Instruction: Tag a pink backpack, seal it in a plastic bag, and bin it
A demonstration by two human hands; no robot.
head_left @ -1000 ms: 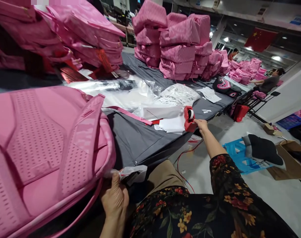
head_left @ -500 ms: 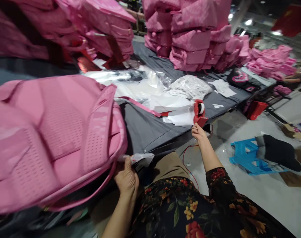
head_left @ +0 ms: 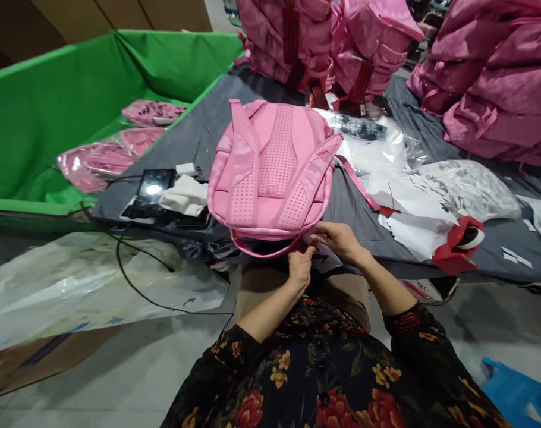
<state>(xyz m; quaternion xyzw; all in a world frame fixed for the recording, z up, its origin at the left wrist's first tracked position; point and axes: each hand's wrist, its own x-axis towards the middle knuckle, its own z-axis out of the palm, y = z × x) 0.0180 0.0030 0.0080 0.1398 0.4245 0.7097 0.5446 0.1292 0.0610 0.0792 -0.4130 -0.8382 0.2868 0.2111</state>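
A pink backpack [head_left: 273,159] lies on the table with its padded back and perforated shoulder straps facing up. At its near right corner my left hand [head_left: 300,268] is closed on a piece of clear plastic [head_left: 329,261], thumb up. My right hand [head_left: 339,239] is pinched close beside the left thumb, at the backpack's edge. What sits between its fingertips is too small to make out. A pink strap [head_left: 357,183] trails from the backpack to the right. The red tape dispenser [head_left: 455,252] with a white roll stands at the table edge, apart from both hands.
White papers [head_left: 408,217] and a clear bag of small white items [head_left: 471,189] lie to the right. Pink backpacks [head_left: 497,77] are piled behind. On the left are a black device [head_left: 154,189], a white cloth [head_left: 185,196] and a green bin [head_left: 176,59] with bagged pink goods.
My right hand has left the tape dispenser and come back beside my left hand at the backpack's corner. The view has swung left, bringing the green bin into sight.
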